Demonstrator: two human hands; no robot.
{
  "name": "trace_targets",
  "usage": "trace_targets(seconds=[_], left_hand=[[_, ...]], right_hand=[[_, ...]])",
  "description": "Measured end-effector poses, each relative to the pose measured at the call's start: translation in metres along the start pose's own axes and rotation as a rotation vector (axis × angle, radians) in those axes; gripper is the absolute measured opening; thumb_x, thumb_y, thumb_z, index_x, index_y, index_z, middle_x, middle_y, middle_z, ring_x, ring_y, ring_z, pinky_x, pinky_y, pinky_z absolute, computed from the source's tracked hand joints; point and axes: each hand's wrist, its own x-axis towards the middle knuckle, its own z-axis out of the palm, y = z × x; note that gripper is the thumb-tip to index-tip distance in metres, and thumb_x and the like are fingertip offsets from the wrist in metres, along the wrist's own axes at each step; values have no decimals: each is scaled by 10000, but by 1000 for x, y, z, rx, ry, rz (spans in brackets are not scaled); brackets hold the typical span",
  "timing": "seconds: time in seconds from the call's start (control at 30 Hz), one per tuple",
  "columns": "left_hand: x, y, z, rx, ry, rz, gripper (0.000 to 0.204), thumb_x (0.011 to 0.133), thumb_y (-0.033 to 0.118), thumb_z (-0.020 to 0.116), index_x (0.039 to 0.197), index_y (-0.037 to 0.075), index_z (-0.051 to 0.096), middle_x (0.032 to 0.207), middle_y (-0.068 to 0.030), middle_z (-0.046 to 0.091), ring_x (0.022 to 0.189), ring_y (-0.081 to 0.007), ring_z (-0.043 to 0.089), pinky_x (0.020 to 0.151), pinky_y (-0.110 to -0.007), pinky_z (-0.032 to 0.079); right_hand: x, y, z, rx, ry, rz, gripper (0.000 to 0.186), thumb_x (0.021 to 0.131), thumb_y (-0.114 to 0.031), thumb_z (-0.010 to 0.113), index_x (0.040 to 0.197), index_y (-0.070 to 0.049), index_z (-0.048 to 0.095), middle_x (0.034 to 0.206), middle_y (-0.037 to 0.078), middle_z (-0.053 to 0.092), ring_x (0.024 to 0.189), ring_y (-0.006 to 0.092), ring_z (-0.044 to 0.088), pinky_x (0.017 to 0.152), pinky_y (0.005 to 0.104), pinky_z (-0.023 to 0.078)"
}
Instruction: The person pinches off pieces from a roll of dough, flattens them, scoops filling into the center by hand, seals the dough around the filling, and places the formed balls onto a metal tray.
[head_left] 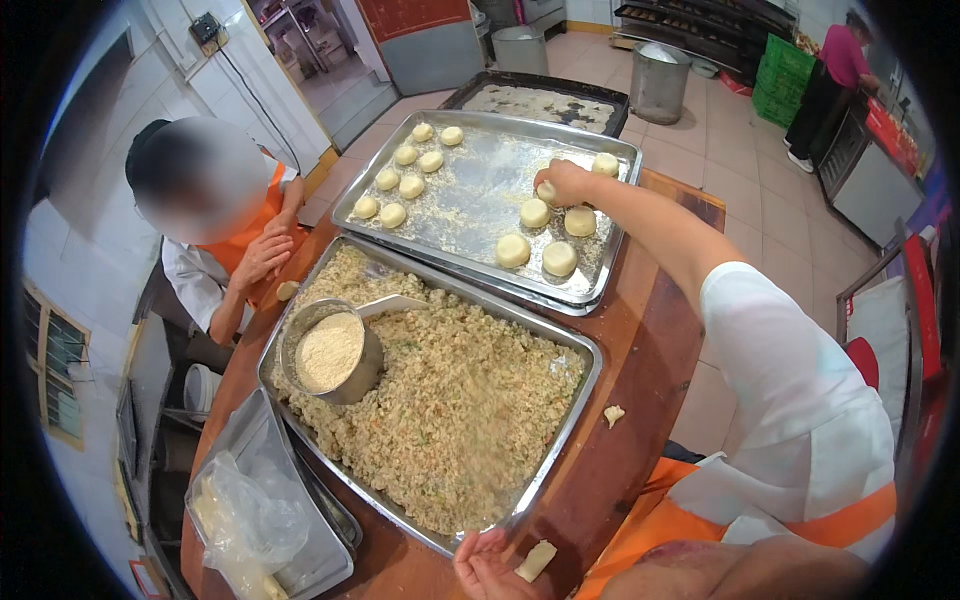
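My right hand (568, 182) reaches across to the far metal tray (460, 160) and pinches a pale round dough bun (546, 191) at its surface. Other such buns stand around that hand, one of them a flattened bun (580, 221) just below it. By the near edge of the filling tray (590, 375), my left hand (484, 566) rests loosely with its fingers apart and nothing seen in it. A flat strip of dough (537, 561) lies on the table beside it. Crumbly, pale-brown filling (450, 400) is heaped in the tray.
A metal pot of pale crumbs (332, 352) and a scoop (392, 304) sit in the filling. At left, a grey bin (330, 572) holds a plastic bag. A dough scrap (613, 415) lies on the wooden table (640, 330). A co-worker's hands (265, 252) are at the table's left side.
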Motion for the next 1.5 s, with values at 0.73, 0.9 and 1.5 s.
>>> trace_targets(seconds=[0.73,0.9,1.5], left_hand=[[-20,-27,14,126,136,223,319,1009,126,552,1295,-5,498,1130,-178,634,1076,-318,613,961,-458,514],[-56,15,69,961,234,470,226,965,78,573,1148,-44,624,1088,-190,658,966,-332,643,873,-422,513],[-85,1,0,1670,111,577,451,811,38,703,1230,10,537,1199,-137,547,1197,-324,486,1088,-519,270]], right_hand=[[-74,-2,-38,832,558,-58,87,892,-66,639,964,-38,680,891,9,679,812,75,602,730,251,497],[-135,-29,-23,943,387,-227,118,921,-96,608,1014,-55,668,937,18,671,889,100,605,815,268,491],[-406,-302,99,611,-105,-991,255,838,-170,705,1069,-67,668,940,128,644,897,332,615,803,442,499]])
